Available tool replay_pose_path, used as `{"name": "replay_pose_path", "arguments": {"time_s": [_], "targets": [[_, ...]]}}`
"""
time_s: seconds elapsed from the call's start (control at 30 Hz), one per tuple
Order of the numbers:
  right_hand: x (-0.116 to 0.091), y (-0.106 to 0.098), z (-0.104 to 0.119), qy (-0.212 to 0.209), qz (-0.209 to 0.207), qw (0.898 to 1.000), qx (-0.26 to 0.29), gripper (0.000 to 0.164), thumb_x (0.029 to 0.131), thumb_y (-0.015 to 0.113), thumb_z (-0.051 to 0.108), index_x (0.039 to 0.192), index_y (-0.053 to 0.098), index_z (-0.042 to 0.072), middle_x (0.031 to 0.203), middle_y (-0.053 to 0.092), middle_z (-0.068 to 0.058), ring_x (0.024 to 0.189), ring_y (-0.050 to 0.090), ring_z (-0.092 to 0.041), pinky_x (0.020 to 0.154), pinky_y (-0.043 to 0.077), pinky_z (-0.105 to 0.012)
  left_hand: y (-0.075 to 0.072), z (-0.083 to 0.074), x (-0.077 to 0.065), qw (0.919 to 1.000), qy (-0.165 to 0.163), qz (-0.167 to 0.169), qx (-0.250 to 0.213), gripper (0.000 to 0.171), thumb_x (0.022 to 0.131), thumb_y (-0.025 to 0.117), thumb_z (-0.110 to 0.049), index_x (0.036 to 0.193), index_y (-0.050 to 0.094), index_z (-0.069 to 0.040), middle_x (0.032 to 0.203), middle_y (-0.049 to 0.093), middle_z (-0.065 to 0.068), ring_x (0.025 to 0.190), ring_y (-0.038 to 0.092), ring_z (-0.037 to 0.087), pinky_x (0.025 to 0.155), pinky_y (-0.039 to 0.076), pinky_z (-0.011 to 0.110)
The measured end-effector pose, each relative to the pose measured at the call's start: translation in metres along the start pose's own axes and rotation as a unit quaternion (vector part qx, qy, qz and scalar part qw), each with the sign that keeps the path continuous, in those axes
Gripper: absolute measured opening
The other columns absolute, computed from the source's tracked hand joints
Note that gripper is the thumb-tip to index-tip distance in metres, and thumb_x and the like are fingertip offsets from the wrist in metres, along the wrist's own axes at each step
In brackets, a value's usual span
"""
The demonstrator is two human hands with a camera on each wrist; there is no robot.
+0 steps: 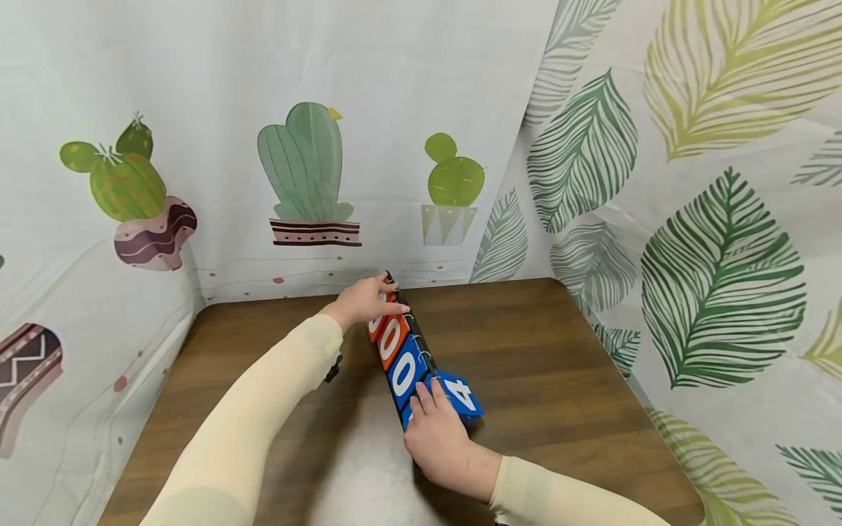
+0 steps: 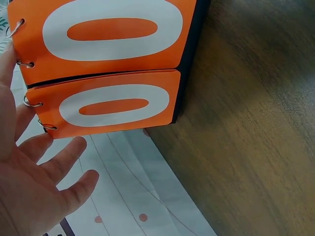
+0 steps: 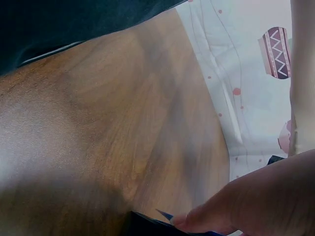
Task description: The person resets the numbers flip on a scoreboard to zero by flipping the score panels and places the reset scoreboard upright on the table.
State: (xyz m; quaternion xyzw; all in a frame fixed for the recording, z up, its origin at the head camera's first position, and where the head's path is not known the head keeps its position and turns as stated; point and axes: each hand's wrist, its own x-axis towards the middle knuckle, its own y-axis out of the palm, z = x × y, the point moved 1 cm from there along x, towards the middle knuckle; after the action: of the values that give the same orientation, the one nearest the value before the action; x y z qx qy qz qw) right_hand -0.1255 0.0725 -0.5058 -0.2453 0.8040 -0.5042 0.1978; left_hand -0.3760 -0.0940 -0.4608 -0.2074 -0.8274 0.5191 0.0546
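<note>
A flip scoreboard with ringed number cards stands on the table, running away from me. Its far cards are orange zeros, seen large as an orange card in the left wrist view. Nearer is a blue zero card. A blue card with a 4 sticks out over the right side. My left hand rests on the far end's top edge by the rings, several fingers spread. At the near end, my right hand holds a blue card, partly covering it; the thumb touches a dark corner.
The brown wooden table has its far edge against a white cactus-print curtain. A leaf-print curtain hangs on the right. A dark surface crosses the top of the right wrist view.
</note>
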Motion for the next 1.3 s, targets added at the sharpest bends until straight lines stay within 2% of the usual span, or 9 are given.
{"name": "replay_pose_path", "arguments": {"time_s": [0.17, 0.37, 0.57, 0.67, 0.9, 1.2, 1.3], "targets": [[0.0009, 0.0013, 0.0008, 0.003, 0.008, 1.0, 0.005, 0.024, 0.095, 0.071, 0.039, 0.116, 0.08, 0.032, 0.14, 0.068, 0.001, 0.145, 0.051, -0.027, 0.124, 0.031, -0.054, -0.0004, -0.0001, -0.0012, 1.0, 0.001, 0.003, -0.002, 0.087, 0.084, 0.066, -0.075, 0.154, 0.049, -0.027, 0.174, 0.02, 0.008, 0.158, 0.026, 0.038, 0.121, 0.033, 0.063], [0.0009, 0.0021, 0.0007, 0.001, -0.002, 1.0, -0.006, 0.02, 0.098, 0.068, 0.038, 0.114, 0.08, 0.034, 0.135, 0.071, 0.003, 0.143, 0.053, -0.026, 0.123, 0.031, -0.055, -0.0001, 0.0, 0.0006, 1.0, 0.002, 0.001, -0.002, 0.086, 0.085, 0.066, -0.075, 0.154, 0.049, -0.028, 0.173, 0.021, 0.009, 0.157, 0.027, 0.038, 0.121, 0.032, 0.063], [0.0008, 0.0002, 0.0013, -0.018, 0.043, 0.998, -0.037, 0.027, 0.102, 0.061, 0.041, 0.123, 0.076, 0.035, 0.144, 0.065, 0.004, 0.147, 0.049, -0.025, 0.125, 0.026, -0.058, 0.0005, 0.0005, 0.0013, 1.0, 0.003, 0.001, -0.002, 0.085, 0.085, 0.066, -0.074, 0.154, 0.049, -0.028, 0.173, 0.021, 0.009, 0.157, 0.027, 0.039, 0.121, 0.033, 0.063], [0.0006, 0.0, 0.0016, -0.022, 0.05, 0.998, -0.035, 0.027, 0.103, 0.06, 0.041, 0.123, 0.076, 0.036, 0.143, 0.065, 0.005, 0.147, 0.048, -0.025, 0.125, 0.026, -0.059, 0.0002, 0.0, 0.0005, 0.9999, 0.002, 0.003, -0.01, 0.084, 0.086, 0.068, -0.071, 0.154, 0.049, -0.027, 0.174, 0.02, 0.009, 0.158, 0.026, 0.038, 0.121, 0.033, 0.062], [0.0014, 0.0001, -0.001, -0.023, -0.002, 1.0, -0.011, 0.019, 0.099, 0.066, 0.043, 0.11, 0.08, 0.037, 0.13, 0.073, 0.006, 0.142, 0.053, -0.029, 0.12, 0.032, -0.06, -0.0008, -0.0017, -0.0006, 0.9999, 0.0, 0.002, -0.017, 0.082, 0.086, 0.069, -0.069, 0.154, 0.05, -0.026, 0.174, 0.02, 0.009, 0.158, 0.025, 0.039, 0.122, 0.033, 0.062], [0.007, 0.0047, -0.001, -0.025, 0.016, 1.0, -0.007, 0.019, 0.096, 0.07, 0.045, 0.111, 0.079, 0.04, 0.13, 0.073, 0.007, 0.144, 0.051, -0.028, 0.121, 0.028, -0.063, -0.0007, -0.0002, 0.0009, 0.9999, -0.006, 0.0, -0.01, 0.084, 0.085, 0.068, -0.072, 0.154, 0.049, -0.027, 0.174, 0.02, 0.008, 0.158, 0.025, 0.038, 0.121, 0.033, 0.063], [0.0049, -0.0032, -0.0058, -0.028, 0.027, 0.999, 0.037, 0.018, 0.092, 0.073, 0.046, 0.107, 0.08, 0.039, 0.128, 0.073, 0.009, 0.143, 0.052, -0.028, 0.121, 0.028, -0.063, -0.0012, -0.0029, -0.0001, 0.9999, -0.007, 0.006, -0.012, 0.085, 0.085, 0.068, -0.072, 0.154, 0.049, -0.027, 0.174, 0.02, 0.008, 0.158, 0.024, 0.039, 0.121, 0.032, 0.063]]}}
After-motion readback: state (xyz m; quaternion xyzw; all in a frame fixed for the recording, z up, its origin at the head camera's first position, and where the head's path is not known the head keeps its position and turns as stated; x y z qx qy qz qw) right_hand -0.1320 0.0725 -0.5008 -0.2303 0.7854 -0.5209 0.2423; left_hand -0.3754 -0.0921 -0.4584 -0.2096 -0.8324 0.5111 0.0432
